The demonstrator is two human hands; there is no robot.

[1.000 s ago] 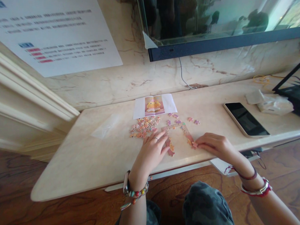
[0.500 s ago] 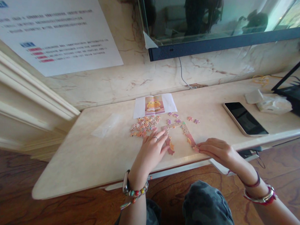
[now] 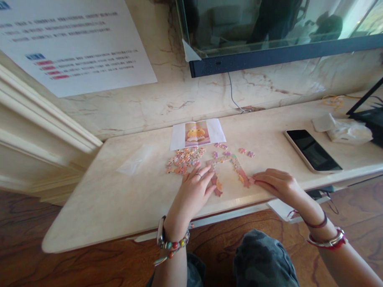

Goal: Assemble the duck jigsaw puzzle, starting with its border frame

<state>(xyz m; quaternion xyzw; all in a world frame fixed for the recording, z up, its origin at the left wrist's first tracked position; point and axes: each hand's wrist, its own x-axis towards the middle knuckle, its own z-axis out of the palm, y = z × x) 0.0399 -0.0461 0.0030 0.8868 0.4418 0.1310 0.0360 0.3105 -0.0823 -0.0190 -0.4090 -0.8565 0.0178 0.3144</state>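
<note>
A partly joined puzzle frame [image 3: 237, 169] of pink and orange pieces lies on the marble shelf [image 3: 120, 199]. My left hand [image 3: 194, 189] rests flat on the shelf, fingers stretched out, touching the frame's left side. My right hand [image 3: 276, 184] lies with its fingers together, the tips pressing the frame's lower right end. A heap of loose puzzle pieces [image 3: 184, 159] sits just beyond my left hand. Behind the heap lies a reference picture [image 3: 197, 134] of a yellow character on white paper.
A phone [image 3: 312, 150] lies face up on the right of the shelf. A crumpled plastic bag [image 3: 347, 130] and a black stand [image 3: 377, 116] are at the far right. A clear small bag [image 3: 136, 160] lies left of the heap. A glass tank [image 3: 277, 29] hangs above.
My right hand slid slightly toward me, then back up against the frame's lower right end. My left hand has stayed in place on the shelf.
</note>
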